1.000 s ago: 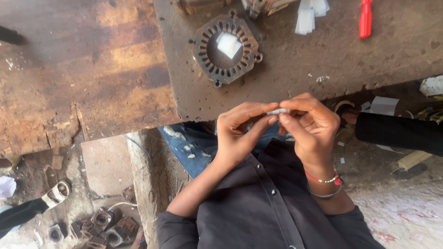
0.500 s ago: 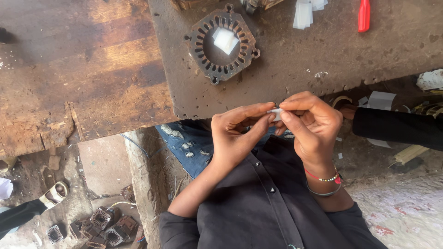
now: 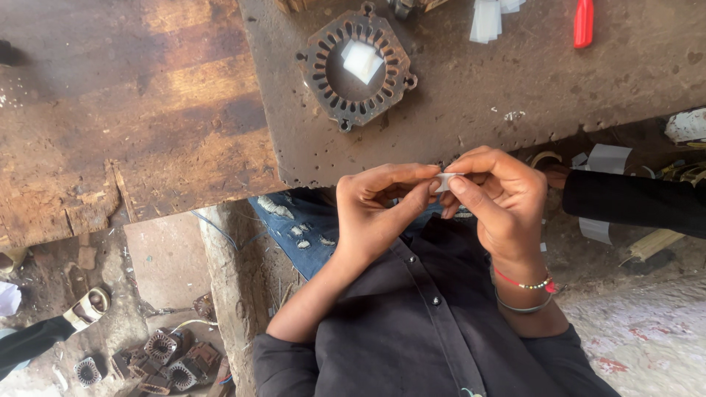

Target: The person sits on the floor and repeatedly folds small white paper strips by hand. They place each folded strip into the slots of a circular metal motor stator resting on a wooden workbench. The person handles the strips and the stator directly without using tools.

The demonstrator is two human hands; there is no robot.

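Note:
Both hands meet just below the bench's front edge, pinching a small white paper strip (image 3: 446, 181) between fingertips. My left hand (image 3: 379, 213) grips its left end with thumb and forefinger. My right hand (image 3: 500, 198), with a red bead bracelet and a metal bangle at the wrist, holds the right end. A rusty slotted motor stator (image 3: 358, 65) lies flat on the dark bench plate (image 3: 456, 110) above the hands, with folded white paper pieces (image 3: 362, 59) in its bore.
A red-handled tool (image 3: 583, 23) and a stack of white paper strips (image 3: 487, 18) lie at the bench's far edge. A worn wooden board (image 3: 125, 125) spreads to the left. Several old stators (image 3: 165, 359) lie on the ground lower left. Another person's dark sleeve (image 3: 632, 202) reaches in at the right.
The view has shifted slightly, so the stator sits higher in frame. Both hands stay together on the paper strip with only small finger movements.

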